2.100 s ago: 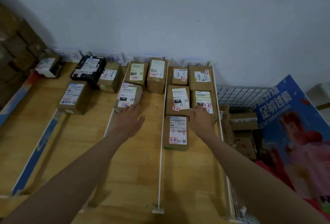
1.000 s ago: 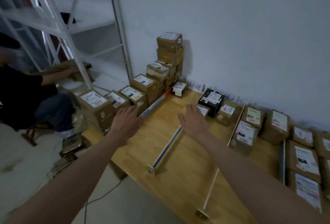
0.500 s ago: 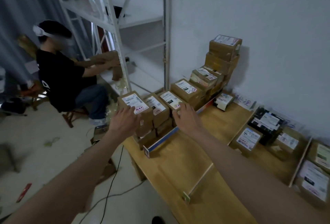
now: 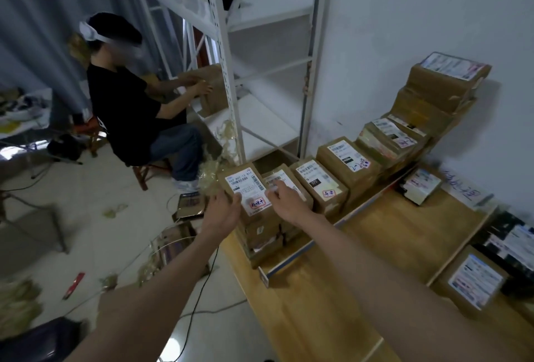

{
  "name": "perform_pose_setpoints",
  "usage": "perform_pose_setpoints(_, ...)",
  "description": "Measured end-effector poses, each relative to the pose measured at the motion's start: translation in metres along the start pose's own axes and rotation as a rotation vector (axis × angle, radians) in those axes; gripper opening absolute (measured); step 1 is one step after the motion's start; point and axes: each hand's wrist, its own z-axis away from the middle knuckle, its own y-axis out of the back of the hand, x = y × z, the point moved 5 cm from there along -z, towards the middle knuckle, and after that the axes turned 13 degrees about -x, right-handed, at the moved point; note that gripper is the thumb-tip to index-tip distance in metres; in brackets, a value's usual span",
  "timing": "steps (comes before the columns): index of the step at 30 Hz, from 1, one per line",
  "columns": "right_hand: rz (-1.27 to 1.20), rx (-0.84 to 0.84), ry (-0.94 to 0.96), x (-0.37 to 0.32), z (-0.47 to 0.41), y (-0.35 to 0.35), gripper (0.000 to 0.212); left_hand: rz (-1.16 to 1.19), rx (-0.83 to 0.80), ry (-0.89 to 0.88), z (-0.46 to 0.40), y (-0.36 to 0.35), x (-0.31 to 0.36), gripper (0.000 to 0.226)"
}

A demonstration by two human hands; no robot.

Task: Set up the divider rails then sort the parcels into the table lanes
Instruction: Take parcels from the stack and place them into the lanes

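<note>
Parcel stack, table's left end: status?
Both hands on nearest top parcel: left hand at its side, right hand across. Not lifted. Nothing blocking.

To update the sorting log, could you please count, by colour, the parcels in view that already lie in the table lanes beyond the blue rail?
White parcel: 1
Black parcel: 1
Brown parcel: 1
Total: 3

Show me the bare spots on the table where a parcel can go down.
Bare wood lies between the blue rail and the white rail, from the small parcel by the wall to the near edge. Left of the blue rail, stacked parcels crowd the edge where both hands reach.
</note>
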Motion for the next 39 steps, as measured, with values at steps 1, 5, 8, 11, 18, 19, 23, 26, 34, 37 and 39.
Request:
perform_pose_setpoints(1,-0.028,-0.025,-0.01,0.0,-0.006,-0.003,0.051,0.077,0.004,0.01,-0.002,-0.003,0.0,0.049)
perform_pose_setpoints(5,-0.099,-0.025,-0.015,-0.001,-0.015,-0.005,0.036,0.216,0.028,-0.011,-0.002,-0.007,0.004,0.048)
perform_pose_setpoints(8,-0.174,-0.002,0.007,-0.003,-0.012,0.0,0.031,0.189,0.067,-0.056,-0.001,0.003,0.014,0.052)
perform_pose_setpoints(11,-0.277,0.019,0.02,-0.01,-0.003,0.009,0.04,0.22,0.057,-0.134,-0.002,0.016,0.027,0.057)
perform_pose_setpoints(18,-0.485,0.102,0.0,-0.011,0.025,0.037,0.041,0.296,-0.15,-0.267,-0.008,0.03,0.067,0.056)
perform_pose_setpoints(19,-0.509,0.127,-0.011,-0.008,0.031,0.041,0.041,0.303,-0.185,-0.308,-0.008,0.028,0.077,0.05)
perform_pose_setpoints(23,-0.582,0.258,-0.071,0.012,0.059,0.056,0.029,0.205,-0.279,-0.39,-0.002,0.015,0.121,0.045)
perform_pose_setpoints(26,-0.652,0.364,-0.122,0.028,0.086,0.064,0.028,0.163,-0.409,-0.448,0.004,-0.003,0.146,0.043)
perform_pose_setpoints(34,-0.729,0.565,-0.225,0.061,0.17,0.061,0.043,0.026,-0.574,-0.575,0.036,-0.064,0.185,0.036)
perform_pose_setpoints(37,-0.685,0.616,-0.318,0.072,0.199,0.053,0.05,-0.006,-0.63,-0.587,0.053,-0.084,0.188,0.042)
perform_pose_setpoints(39,-0.65,0.668,-0.38,0.081,0.218,0.046,0.056,-0.02,-0.656,-0.597,0.063,-0.095,0.187,0.043)
